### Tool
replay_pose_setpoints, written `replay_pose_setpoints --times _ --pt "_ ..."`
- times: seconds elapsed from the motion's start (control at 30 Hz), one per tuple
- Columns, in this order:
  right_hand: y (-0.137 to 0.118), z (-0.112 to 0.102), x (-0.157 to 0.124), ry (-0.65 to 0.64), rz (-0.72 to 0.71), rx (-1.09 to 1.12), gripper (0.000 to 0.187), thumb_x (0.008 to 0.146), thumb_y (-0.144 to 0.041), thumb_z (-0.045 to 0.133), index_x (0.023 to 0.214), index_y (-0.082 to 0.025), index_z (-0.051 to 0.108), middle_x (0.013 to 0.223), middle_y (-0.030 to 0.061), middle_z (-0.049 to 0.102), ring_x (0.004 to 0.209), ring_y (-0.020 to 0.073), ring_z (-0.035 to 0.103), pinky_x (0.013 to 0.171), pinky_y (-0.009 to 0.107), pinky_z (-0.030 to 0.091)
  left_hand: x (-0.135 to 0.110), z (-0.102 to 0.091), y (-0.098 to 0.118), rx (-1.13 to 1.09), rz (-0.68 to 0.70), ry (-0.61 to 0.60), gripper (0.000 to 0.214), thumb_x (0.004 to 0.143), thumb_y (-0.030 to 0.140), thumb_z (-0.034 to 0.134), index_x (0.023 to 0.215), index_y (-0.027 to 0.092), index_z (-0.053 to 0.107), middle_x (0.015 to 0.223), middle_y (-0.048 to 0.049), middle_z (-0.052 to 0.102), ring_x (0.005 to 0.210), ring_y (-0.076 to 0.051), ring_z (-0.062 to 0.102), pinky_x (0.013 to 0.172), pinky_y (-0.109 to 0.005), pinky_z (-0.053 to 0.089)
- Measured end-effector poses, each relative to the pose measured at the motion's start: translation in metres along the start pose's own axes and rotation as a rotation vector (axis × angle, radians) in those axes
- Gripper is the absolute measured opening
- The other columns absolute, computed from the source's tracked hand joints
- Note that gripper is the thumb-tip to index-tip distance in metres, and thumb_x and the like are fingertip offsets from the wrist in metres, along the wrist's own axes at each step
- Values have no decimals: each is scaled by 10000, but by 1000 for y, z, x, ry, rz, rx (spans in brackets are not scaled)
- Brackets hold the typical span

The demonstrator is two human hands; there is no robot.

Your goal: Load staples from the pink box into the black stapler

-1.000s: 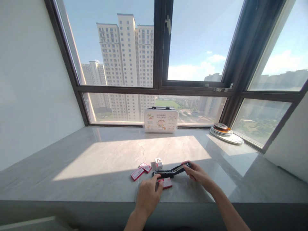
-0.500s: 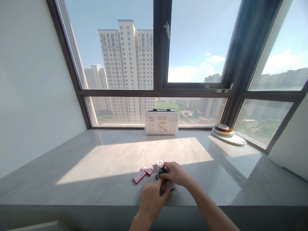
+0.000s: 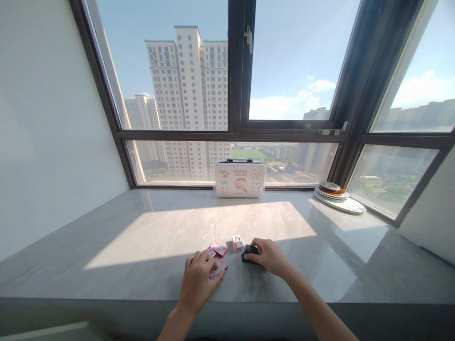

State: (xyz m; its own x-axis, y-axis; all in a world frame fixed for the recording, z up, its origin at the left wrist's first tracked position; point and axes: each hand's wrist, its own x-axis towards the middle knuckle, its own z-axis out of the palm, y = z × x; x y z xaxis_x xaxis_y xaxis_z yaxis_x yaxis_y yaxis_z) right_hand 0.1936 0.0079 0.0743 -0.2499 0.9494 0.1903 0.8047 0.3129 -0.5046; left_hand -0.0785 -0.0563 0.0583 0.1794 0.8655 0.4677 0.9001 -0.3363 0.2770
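Note:
My left hand (image 3: pixel 198 279) is closed on a flat red-and-white box (image 3: pixel 219 268), low over the ledge, with its fingers along the near edge of other boxes. Just beyond it lies another flat red-and-white box (image 3: pixel 219 248); a further one is mostly covered by my fingers. My right hand (image 3: pixel 269 255) grips a black stapler (image 3: pixel 250 257) from its right side, the stapler's front end pointing left. Between the two hands, slightly farther away, a small white box (image 3: pixel 237 243) with red print stands on the ledge.
The grey marble-patterned ledge (image 3: pixel 170 227) ends at a front edge near me. A white case with cartoon print (image 3: pixel 241 181) stands against the window. Stacked round plates or discs (image 3: pixel 332 194) rest in the right corner. Dark window frames (image 3: pixel 234 135) rise behind.
My left hand has moved left with a flat box, away from the stapler and over to the other flat boxes. My right hand and the stapler have shifted slightly right, uncovering the small white box.

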Motion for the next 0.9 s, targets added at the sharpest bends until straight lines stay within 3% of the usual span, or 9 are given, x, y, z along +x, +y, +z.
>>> replay_pose_setpoints --times 0.13,0.3,0.4,0.47,0.53,0.6,0.7,0.83,0.9 --pt "-2 0 -2 8 11 9 289 797 -492 762 906 -231 707 678 -28 586 642 134 500 578 250 215 15 -6 -23 -82 40 -4 166 785 385 716 743 246 634 1136 -45 655 1112 -280 549 956 -426 435" --pt "-2 0 -2 16 23 7 288 792 -491 770 892 -230 703 665 -37 565 616 124 486 570 250 204 36 1 -31 -328 90 -144 151 747 358 702 766 240 610 1395 -36 580 1337 -295 461 1092 -424 421" --pt "-1 1 -2 15 21 1 287 792 -489 770 893 -230 700 664 -37 569 619 125 490 570 253 202 35 7 -37 -413 23 -215 334 799 367 656 1110 251 624 1514 -54 490 1406 -298 428 1110 -437 417" --pt "-1 1 -2 21 14 1 290 795 -494 766 903 -233 699 665 -35 574 625 128 496 570 255 200 27 12 -41 -408 7 -216 585 843 357 628 1400 273 472 1594 -71 389 1449 -286 387 1138 -444 392" --pt "-1 2 -2 31 13 -3 294 802 -501 758 915 -237 696 662 -32 579 626 132 501 570 257 199 17 20 -40 -352 14 -192 744 887 351 594 1554 292 269 1650 -75 280 1509 -278 283 1192 -464 322" --pt "-1 4 -3 38 20 -13 293 809 -505 749 920 -240 691 660 -29 586 628 136 507 570 258 199 6 32 -31 -280 -1 -156 792 928 365 550 1603 281 143 1678 -76 193 1546 -283 161 1226 -493 252" --pt "-2 6 -5 54 35 -31 280 821 -499 734 915 -241 682 671 -22 609 636 143 524 570 262 202 -7 54 0 -189 -78 -78 739 976 396 472 1615 257 128 1691 -73 126 1556 -309 64 1231 -534 223" --pt "-4 9 -8 87 74 -64 269 833 -478 717 932 -231 677 747 2 662 668 151 560 576 266 210 -6 81 52 -74 -173 30 684 975 376 445 1608 282 201 1678 -71 193 1548 -385 6 1197 -671 153" --pt "-3 10 -9 97 98 -83 269 839 -476 706 933 -226 675 784 13 681 696 159 582 587 266 222 0 88 67 -6 -218 61 683 966 352 453 1604 262 226 1662 -93 243 1539 -416 42 1177 -699 155"
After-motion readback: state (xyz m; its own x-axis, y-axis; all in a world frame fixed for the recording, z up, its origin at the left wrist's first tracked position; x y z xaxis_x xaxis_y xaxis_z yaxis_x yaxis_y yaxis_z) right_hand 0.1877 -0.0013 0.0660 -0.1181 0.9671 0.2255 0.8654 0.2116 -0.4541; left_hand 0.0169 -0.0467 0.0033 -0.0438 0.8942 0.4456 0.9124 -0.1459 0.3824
